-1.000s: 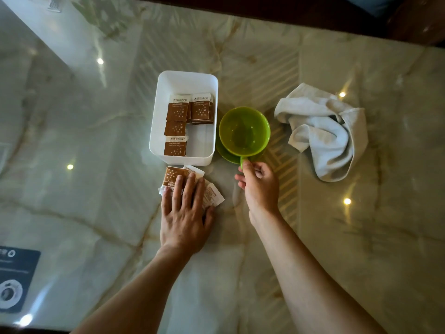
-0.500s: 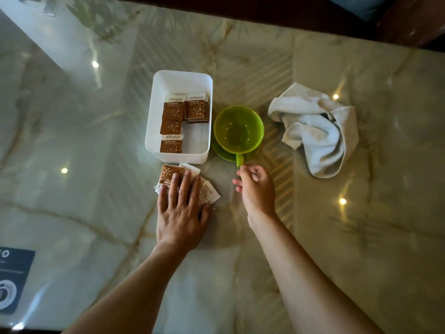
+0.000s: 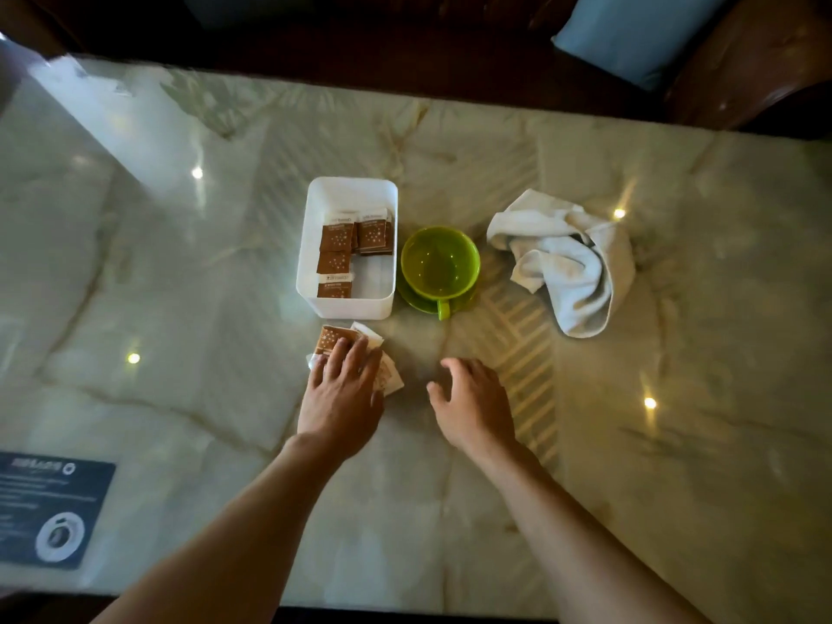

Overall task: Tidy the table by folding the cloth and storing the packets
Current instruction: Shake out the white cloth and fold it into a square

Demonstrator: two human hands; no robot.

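Loosely crumpled, the white cloth [image 3: 565, 258] lies unfolded on the marble table [image 3: 675, 353], to the right of a green cup [image 3: 440, 263] that sits on a matching saucer [image 3: 412, 298]. Several brown packets [image 3: 335, 245] already lie in the white plastic bin [image 3: 349, 191] just left of the cup. More loose packets [image 3: 331, 339] sit in a small pile in front of the bin, and the left hand [image 3: 340, 398] presses flat on them, fingers spread. The right hand [image 3: 475, 405] hovers near the table beside it, fingers apart and slightly curled, holding nothing. A dark printed card [image 3: 49, 511] lies at the near left edge.
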